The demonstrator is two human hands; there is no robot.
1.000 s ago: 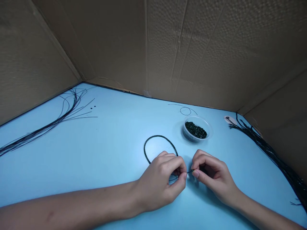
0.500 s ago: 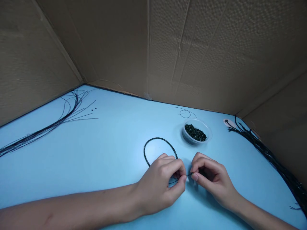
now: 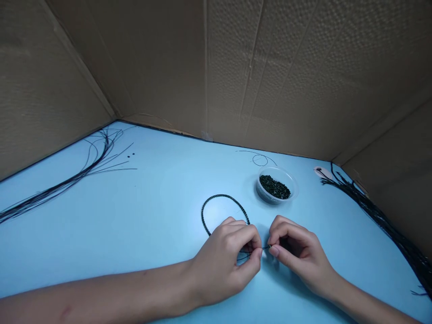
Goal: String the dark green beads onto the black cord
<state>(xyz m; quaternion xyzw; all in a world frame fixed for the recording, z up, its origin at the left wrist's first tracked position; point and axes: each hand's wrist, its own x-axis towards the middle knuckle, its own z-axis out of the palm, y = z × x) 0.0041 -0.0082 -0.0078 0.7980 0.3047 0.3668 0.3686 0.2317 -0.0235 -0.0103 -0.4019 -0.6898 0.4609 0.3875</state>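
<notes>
My left hand (image 3: 232, 258) pinches a thin black cord between thumb and forefinger, in front of a curved strand of dark beads (image 3: 221, 195) on the table. Part of that strand is hidden behind the hand. A short bit of cord (image 3: 265, 248) spans the small gap to my right hand (image 3: 297, 252). There, thumb and forefinger close on something tiny at the cord's end, perhaps a bead, too small to make out. Beyond the right hand stands a round clear plastic tub (image 3: 266, 195) holding many dark green beads (image 3: 275, 187).
Long black cords (image 3: 77, 176) lie at the left, near two loose dark beads (image 3: 131, 155). A bundle of finished-looking black strands (image 3: 378, 213) runs along the right side by a pale tag (image 3: 322, 173). One curled cord (image 3: 259, 160) rests by the cardboard wall (image 3: 162, 67).
Both hands keep their pinches in nearly the same place. Only a very slight shift of the whole view shows.
</notes>
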